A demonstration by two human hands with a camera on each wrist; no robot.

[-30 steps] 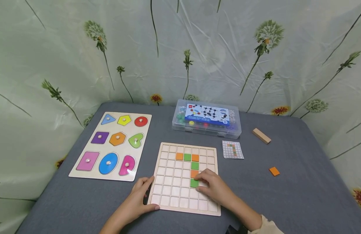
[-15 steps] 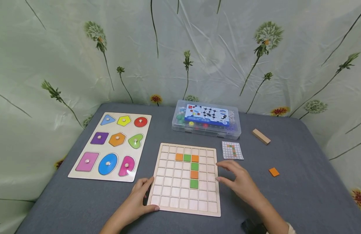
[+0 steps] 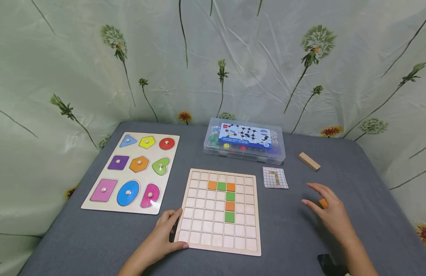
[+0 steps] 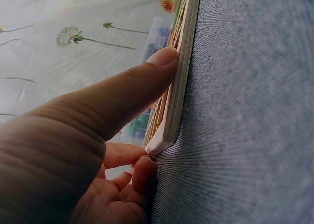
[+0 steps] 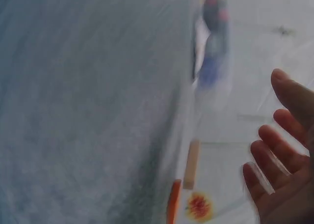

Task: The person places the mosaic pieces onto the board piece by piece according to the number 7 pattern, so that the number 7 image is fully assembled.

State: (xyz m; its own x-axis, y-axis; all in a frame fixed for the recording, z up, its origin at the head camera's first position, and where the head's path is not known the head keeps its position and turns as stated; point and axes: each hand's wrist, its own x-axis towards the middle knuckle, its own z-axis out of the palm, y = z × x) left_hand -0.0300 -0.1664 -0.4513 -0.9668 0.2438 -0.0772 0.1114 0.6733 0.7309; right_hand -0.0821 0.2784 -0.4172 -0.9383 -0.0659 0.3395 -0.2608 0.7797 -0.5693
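Note:
A square wooden grid board [image 3: 199, 213] lies on the grey table; orange tiles [image 3: 212, 185] and green tiles [image 3: 229, 217] form a hook shape in its cells. My left hand [image 3: 160, 240] holds its near left corner, thumb on the front edge and fingers along the left side. In the left wrist view, the thumb [image 4: 132, 86] presses the board's rim. My right hand [image 3: 333, 217] hovers right of the board, thumb and forefinger spread apart, nothing between them. A loose orange tile [image 3: 323, 202] lies close by, partly hidden behind that hand in the head view.
A small pattern card [image 3: 275, 178] with the same hook shape lies right of the board. A wooden block [image 3: 309, 161] lies farther right. Behind is a clear plastic box [image 3: 244, 152] of molecule parts. A knobbed shape puzzle [image 3: 123, 174] lies at left.
My right hand has left the lowest green tile and swung right to the loose orange tile. The left hand stays at the board's corner.

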